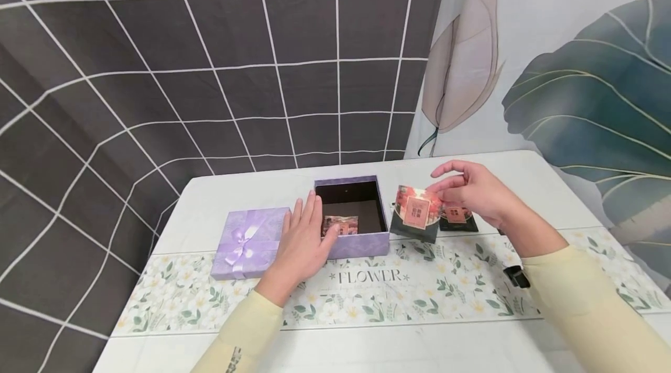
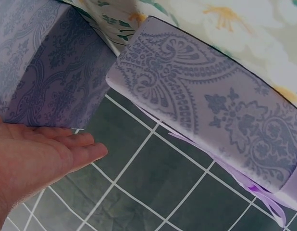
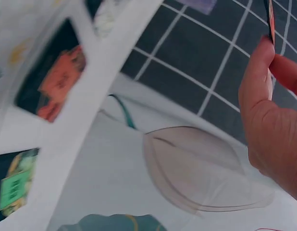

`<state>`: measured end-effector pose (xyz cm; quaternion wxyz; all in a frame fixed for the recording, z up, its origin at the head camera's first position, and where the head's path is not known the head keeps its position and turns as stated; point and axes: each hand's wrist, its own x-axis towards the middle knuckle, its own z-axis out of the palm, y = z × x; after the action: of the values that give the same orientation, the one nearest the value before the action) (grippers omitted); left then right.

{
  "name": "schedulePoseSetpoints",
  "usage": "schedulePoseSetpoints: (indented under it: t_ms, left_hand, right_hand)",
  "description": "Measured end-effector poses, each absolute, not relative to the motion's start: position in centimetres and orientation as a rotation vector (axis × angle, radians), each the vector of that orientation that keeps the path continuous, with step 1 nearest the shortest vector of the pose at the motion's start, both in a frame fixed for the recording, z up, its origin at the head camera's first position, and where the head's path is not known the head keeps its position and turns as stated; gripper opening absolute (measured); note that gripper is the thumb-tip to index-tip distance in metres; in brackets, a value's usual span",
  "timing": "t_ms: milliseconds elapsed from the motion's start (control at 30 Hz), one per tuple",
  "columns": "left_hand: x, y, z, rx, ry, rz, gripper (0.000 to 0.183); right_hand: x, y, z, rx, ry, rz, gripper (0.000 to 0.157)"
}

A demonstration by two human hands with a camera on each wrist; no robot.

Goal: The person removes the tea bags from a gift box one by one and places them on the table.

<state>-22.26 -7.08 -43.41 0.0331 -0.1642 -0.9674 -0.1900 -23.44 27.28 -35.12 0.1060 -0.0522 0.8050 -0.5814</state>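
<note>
An open purple patterned box (image 1: 356, 246) stands mid-table with a red packet (image 1: 342, 225) lying inside at its near left. My left hand (image 1: 301, 243) rests along the box's left wall with its fingers straight; in the left wrist view the hand (image 2: 43, 151) lies against the box's side (image 2: 52, 62). My right hand (image 1: 472, 189) pinches a flat red-and-black packet (image 1: 416, 215) by its upper right corner, tilted, just right of the box. In the right wrist view only a thin edge of the held packet (image 3: 270, 21) shows above the fingertips.
A purple lid (image 1: 246, 245) with a ribbon bow lies left of the box. Another red-and-black packet (image 1: 457, 218) lies on the table below my right hand. A green-labelled packet (image 3: 16, 185) shows in the right wrist view. A flowered band crosses the white tablecloth (image 1: 377, 303).
</note>
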Motion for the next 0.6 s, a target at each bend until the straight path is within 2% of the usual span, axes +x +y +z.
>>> schedulePoseSetpoints:
  t_ms: [600]
  left_hand:
    - [-22.1, -7.0, -43.6, -0.502, -2.961, -0.581, 0.075]
  right_hand:
    - [-24.0, 27.5, -43.2, -0.134, 2.261, -1.512, 0.033]
